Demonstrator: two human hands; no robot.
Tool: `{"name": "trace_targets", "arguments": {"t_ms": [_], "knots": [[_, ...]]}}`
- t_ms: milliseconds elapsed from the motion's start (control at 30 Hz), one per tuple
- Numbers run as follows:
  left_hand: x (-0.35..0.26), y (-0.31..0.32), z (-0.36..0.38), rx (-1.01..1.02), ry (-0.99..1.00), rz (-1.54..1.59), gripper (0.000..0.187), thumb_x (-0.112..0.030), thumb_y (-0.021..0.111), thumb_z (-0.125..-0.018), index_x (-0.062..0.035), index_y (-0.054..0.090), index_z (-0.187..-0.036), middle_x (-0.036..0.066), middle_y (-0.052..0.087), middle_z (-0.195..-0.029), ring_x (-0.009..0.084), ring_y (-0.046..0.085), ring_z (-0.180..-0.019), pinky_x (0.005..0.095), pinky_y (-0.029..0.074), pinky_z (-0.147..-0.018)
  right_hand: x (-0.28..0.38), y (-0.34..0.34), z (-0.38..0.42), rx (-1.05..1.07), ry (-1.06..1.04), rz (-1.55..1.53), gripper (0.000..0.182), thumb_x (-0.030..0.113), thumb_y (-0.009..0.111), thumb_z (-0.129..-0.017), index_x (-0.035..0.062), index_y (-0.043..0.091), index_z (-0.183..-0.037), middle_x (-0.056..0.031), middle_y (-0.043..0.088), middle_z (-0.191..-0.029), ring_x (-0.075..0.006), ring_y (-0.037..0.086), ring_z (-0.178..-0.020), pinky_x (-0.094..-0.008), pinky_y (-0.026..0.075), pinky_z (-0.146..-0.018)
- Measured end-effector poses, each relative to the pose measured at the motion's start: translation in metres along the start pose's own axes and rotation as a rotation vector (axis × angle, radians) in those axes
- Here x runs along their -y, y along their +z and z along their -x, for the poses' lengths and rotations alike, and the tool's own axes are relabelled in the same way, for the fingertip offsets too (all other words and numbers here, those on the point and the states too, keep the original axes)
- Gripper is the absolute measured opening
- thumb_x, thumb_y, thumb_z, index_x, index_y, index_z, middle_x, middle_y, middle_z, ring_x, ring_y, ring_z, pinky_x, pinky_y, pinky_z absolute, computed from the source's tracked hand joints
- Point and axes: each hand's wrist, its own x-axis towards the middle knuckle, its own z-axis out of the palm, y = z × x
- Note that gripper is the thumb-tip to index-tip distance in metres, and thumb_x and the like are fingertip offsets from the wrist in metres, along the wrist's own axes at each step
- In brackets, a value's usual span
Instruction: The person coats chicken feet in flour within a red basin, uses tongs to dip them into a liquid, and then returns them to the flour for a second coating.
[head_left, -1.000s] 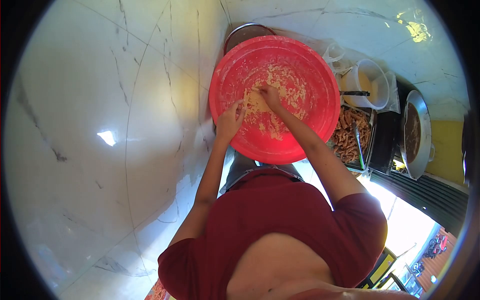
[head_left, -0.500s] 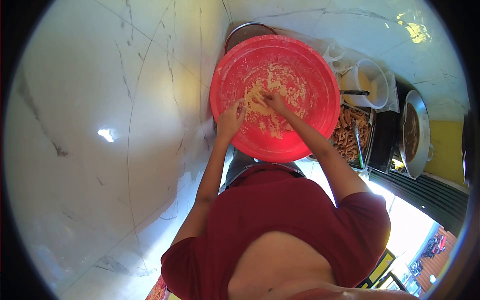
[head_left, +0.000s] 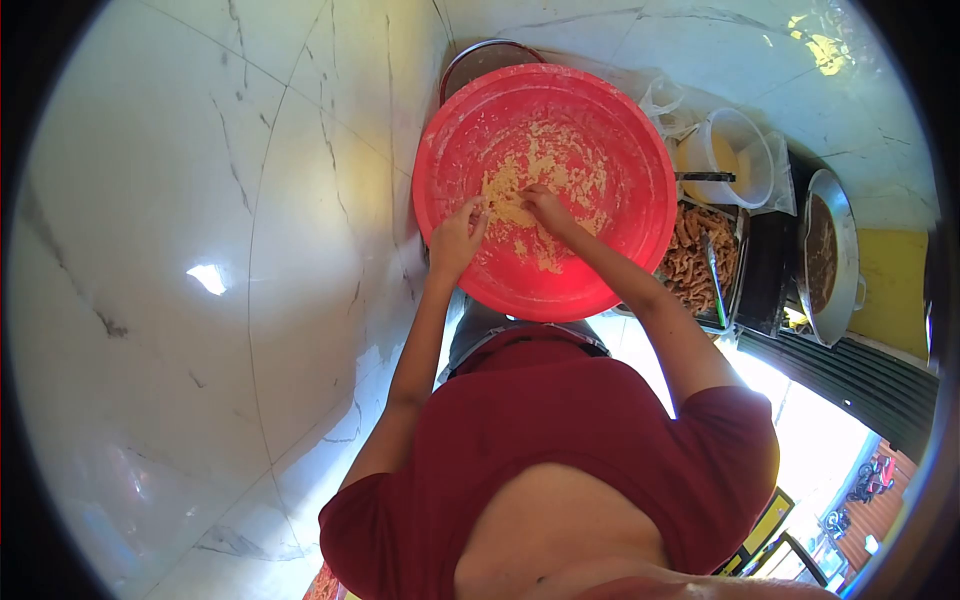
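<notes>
A wide red plastic basin [head_left: 640,230] holds pale yellow, crumbly floury clumps [head_left: 545,165], with white dust on its inner wall. Over the left part of the clumps is my left hand [head_left: 456,240], its fingers pinched together at a pale yellow floury clump. My right hand [head_left: 547,209] reaches in from the right, fingers bent down and closed at the same floury heap. Only a small gap separates the two hands. What exactly lies under the fingertips is partly hidden.
Right of the basin, a tray of brown fried strips [head_left: 690,265] holds green-handled tongs [head_left: 716,285]. Behind it stands a clear tub [head_left: 745,150] with yellowish contents. A metal pan [head_left: 845,265] of brown liquid sits farther right. A marble-patterned wall [head_left: 200,350] rises at left.
The whole view has shifted slightly, so the basin appears a little higher and farther left. Both hands stay at the floury clumps, with only small finger movement.
</notes>
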Motion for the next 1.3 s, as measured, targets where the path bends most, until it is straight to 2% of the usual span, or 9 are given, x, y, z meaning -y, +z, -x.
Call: {"name": "trace_targets", "arguments": {"t_ms": [267,367,467,567,667,767,967,1067,1300], "knots": [[-0.001,0.0,0.002,0.023,-0.015,0.02,0.031,-0.032,0.052,-0.087,-0.0154,0.058,-0.112,0.009,0.065,-0.085,0.0236,0.064,-0.076,0.0344,0.049,-0.068,-0.005,0.007,-0.004,0.074,0.015,0.085,0.018,0.0,0.063,-0.072,-0.0017,0.066,-0.089,-0.0143,0.059,-0.085,-0.0271,0.057,-0.081,-0.0342,0.047,-0.069],[0.0,0.0,0.0,0.014,0.001,0.005,0.03,-0.03,0.053,-0.087,-0.0146,0.058,-0.112,0.009,0.065,-0.085,0.0232,0.063,-0.074,0.0345,0.049,-0.067,0.002,-0.005,-0.014,0.039,0.357,-0.221,0.016,0.001,0.064,-0.071,-0.0026,0.065,-0.086,-0.0141,0.059,-0.083,-0.0264,0.058,-0.077,-0.0341,0.047,-0.067],[0.002,0.002,0.003,0.002,0.012,0.019,0.03,-0.029,0.053,-0.087,-0.0139,0.058,-0.112,0.009,0.065,-0.085,0.023,0.063,-0.072,0.0346,0.049,-0.066,0.006,-0.02,-0.011,0.134,0.39,-0.235,0.014,0.001,0.063,-0.074,-0.0019,0.065,-0.087,-0.0156,0.059,-0.081,-0.0266,0.059,-0.075,-0.0357,0.048,-0.067],[0.003,0.001,0.002,0.014,0.0,0.034,0.029,-0.029,0.053,-0.086,-0.0137,0.058,-0.111,0.009,0.065,-0.085,0.0234,0.063,-0.073,0.0348,0.049,-0.067,0.015,-0.015,0.007,0.245,0.037,-0.129,0.014,0.001,0.063,-0.073,-0.0017,0.065,-0.086,-0.0143,0.058,-0.08,-0.0272,0.059,-0.076,-0.0362,0.048,-0.068],[0.003,0.003,0.0,0.003,0.03,0.039,0.029,-0.028,0.054,-0.086,-0.0132,0.058,-0.111,0.009,0.065,-0.086,0.0243,0.063,-0.075,0.0352,0.049,-0.067,0.012,-0.004,0.019,0.196,-0.241,0.042,0.014,0.0,0.063,-0.071,-0.0024,0.065,-0.085,-0.0134,0.057,-0.079,-0.0283,0.058,-0.075,-0.0362,0.048,-0.067],[0.005,0.003,0.001,-0.016,0.055,0.029,0.029,-0.028,0.054,-0.086,-0.0128,0.059,-0.11,0.01,0.065,-0.088,0.0253,0.063,-0.076,0.0355,0.049,-0.068,0.011,-0.006,0.016,0.162,-0.24,0.065,0.013,0.0,0.061,-0.071,-0.0038,0.064,-0.083,-0.014,0.056,-0.079,-0.0292,0.057,-0.076,-0.0367,0.047,-0.067],[0.003,0.001,0.003,-0.005,0.026,0.033,0.028,-0.029,0.054,-0.087,-0.0148,0.059,-0.11,0.01,0.065,-0.086,0.0248,0.064,-0.078,0.0338,0.049,-0.068,0.006,0.003,-0.018,0.029,0.079,-0.006,0.011,0.002,0.061,-0.075,-0.0039,0.065,-0.083,-0.0156,0.058,-0.08,-0.0297,0.058,-0.077,-0.0372,0.047,-0.068],[0.008,0.004,0.003,-0.026,0.055,0.013,0.028,-0.029,0.054,-0.086,-0.0144,0.059,-0.109,0.011,0.065,-0.086,0.0258,0.064,-0.078,0.0344,0.049,-0.068,0.02,0.01,-0.032,-0.032,0.0,-0.055,0.008,0.0,0.06,-0.073,-0.0035,0.064,-0.078,-0.0159,0.057,-0.077,-0.0302,0.057,-0.074,-0.038,0.046,-0.066],[0.004,0.0,0.001,-0.007,0.054,0.006,0.028,-0.028,0.054,-0.086,-0.0128,0.059,-0.109,0.011,0.065,-0.086,0.0269,0.063,-0.08,0.0359,0.049,-0.069,0.019,0.032,-0.014,0.074,-0.122,0.084,0.006,0.002,0.059,-0.069,-0.0025,0.06,-0.072,-0.0158,0.052,-0.074,-0.0308,0.054,-0.073,-0.0379,0.044,-0.064]]}}
